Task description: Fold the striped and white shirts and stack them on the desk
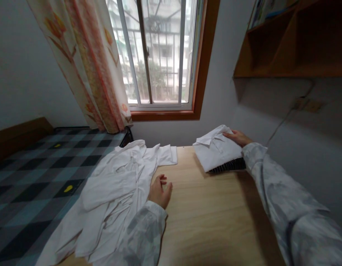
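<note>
A folded white shirt [216, 147] lies at the back right of the wooden table, on top of a dark striped cloth [229, 166]. My right hand [238, 137] grips the folded shirt at its upper right edge, fingers on the fabric near the collar. My left hand [161, 192] is over the middle of the table with its fingers loosely curled and apart, holding nothing. Just left of it, a rumpled heap of white shirts [115, 184] spreads over the table's left side, with sleeves and folds overlapping.
The wooden table [204, 214] stands against the wall under a window [162, 55]. On the left is a bed [29, 192] with a checked cover, below a floral curtain [96, 74]. A wooden shelf [281, 48] hangs at the upper right.
</note>
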A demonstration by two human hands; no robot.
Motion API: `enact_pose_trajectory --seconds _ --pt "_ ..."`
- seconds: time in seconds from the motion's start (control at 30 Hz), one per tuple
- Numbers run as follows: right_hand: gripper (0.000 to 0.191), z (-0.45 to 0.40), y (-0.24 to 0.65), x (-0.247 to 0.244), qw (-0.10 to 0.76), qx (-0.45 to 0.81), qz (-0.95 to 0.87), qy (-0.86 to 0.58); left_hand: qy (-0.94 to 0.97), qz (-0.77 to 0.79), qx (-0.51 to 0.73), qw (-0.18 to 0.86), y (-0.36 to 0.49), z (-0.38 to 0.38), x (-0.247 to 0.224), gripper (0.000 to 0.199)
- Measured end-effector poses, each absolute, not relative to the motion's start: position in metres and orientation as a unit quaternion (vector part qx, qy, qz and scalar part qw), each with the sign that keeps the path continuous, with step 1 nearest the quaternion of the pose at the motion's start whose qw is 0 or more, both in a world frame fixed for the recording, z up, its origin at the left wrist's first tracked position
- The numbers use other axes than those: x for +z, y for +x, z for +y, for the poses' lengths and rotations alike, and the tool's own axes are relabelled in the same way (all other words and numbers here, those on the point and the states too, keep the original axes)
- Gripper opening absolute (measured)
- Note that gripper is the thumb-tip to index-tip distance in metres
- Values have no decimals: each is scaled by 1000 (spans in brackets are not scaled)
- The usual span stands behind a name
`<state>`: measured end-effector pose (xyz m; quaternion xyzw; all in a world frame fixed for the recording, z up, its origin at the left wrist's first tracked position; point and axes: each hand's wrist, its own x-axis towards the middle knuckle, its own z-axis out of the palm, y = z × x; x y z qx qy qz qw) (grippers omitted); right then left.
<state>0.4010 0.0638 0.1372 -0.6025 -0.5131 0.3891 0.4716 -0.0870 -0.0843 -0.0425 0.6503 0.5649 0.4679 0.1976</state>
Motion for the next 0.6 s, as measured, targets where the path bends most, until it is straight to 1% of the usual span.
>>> enact_pose_trajectory --seconds 0.03,0.1,0.17,0.23,0.4,0.6 --pt "51 68 414 133 441 361 -510 -644 650 567 467 197 -87 -85 -41 50" --pt "45 71 435 116 364 247 -483 -757 649 570 464 195 -87 -86 -39 49" --pt "42 68 448 93 326 193 -454 -807 649 573 462 192 -86 -87 -36 49" --pt "42 62 452 68 302 168 -440 -828 650 576 459 190 -86 -88 -34 48" --pt "57 59 438 25 291 102 -471 -826 652 579 449 193 -86 -90 -30 48" --pt "54 60 435 14 332 47 -468 -818 656 576 448 191 -86 -91 -30 47"
